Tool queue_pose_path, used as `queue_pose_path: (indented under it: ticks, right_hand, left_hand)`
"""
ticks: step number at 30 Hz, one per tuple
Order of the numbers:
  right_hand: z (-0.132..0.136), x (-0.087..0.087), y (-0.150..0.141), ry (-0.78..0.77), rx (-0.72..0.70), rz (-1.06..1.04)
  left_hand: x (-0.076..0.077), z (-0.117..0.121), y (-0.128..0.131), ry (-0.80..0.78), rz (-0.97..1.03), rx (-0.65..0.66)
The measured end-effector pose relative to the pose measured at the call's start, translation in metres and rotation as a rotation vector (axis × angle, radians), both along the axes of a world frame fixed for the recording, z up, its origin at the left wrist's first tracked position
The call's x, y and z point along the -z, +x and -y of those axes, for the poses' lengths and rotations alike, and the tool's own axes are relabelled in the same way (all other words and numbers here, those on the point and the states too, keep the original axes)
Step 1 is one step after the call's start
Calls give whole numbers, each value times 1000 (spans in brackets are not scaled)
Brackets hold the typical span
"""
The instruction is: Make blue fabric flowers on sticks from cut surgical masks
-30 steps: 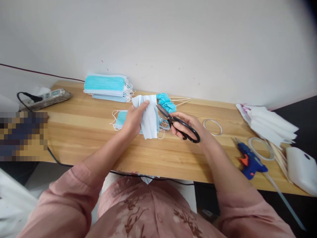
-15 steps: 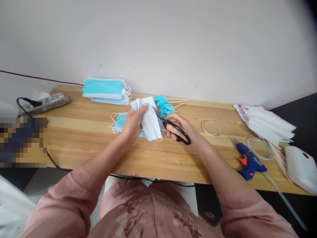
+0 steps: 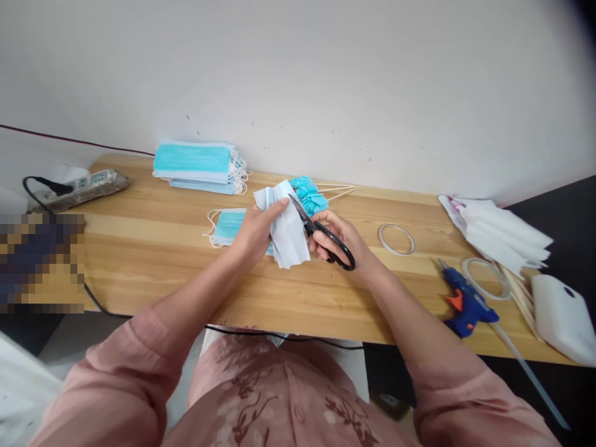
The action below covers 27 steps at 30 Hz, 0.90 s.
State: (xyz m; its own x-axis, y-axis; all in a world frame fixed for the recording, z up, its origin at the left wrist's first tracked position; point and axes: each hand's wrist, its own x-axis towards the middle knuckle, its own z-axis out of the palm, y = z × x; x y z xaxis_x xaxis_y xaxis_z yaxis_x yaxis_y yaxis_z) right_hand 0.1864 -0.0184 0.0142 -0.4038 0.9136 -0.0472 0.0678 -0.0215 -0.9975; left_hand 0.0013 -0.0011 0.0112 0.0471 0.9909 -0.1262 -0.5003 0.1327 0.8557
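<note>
My left hand (image 3: 259, 226) pinches a pale blue-white face mask (image 3: 289, 234), its thumb on top. The mask is held above the table, unfolded, with no ear loops showing on it. My right hand (image 3: 339, 234) is closed around the handles of black-handled scissors (image 3: 342, 251). The blades lie against the right edge of the mask; whether they are cutting I cannot tell. Below and behind my left hand another blue mask (image 3: 229, 225) with white ear loops lies on the table, partly hidden. Just behind the scissors are blue petal-like pieces on sticks (image 3: 313, 200).
A stack of blue masks (image 3: 192, 162) stands by the wall. To the left lies a power strip (image 3: 88, 187). On the right are a tape ring (image 3: 397, 240), a blue glue gun (image 3: 468, 304), folded white sheets (image 3: 503, 231) and a white box (image 3: 563, 320) at the wooden table's (image 3: 153, 261) edge.
My left hand and the held mask have shifted slightly right, closer to the scissors. The blades now overlap the mask's right edge more. The camera view has moved a little.
</note>
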Motion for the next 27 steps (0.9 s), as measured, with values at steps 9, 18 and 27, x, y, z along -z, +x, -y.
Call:
queue_pose_path:
  ticks: [9, 18, 27]
  right_hand:
    - [0, 10, -1, 71, -17, -86]
    - [-3, 14, 1, 77, -39, -106]
    - [-4, 15, 2, 68, -32, -91]
  left_hand:
    - [-4, 4, -2, -1, -21, 62]
    - [-6, 5, -1, -8, -28, 49]
    - [-7, 5, -2, -15, -40, 47]
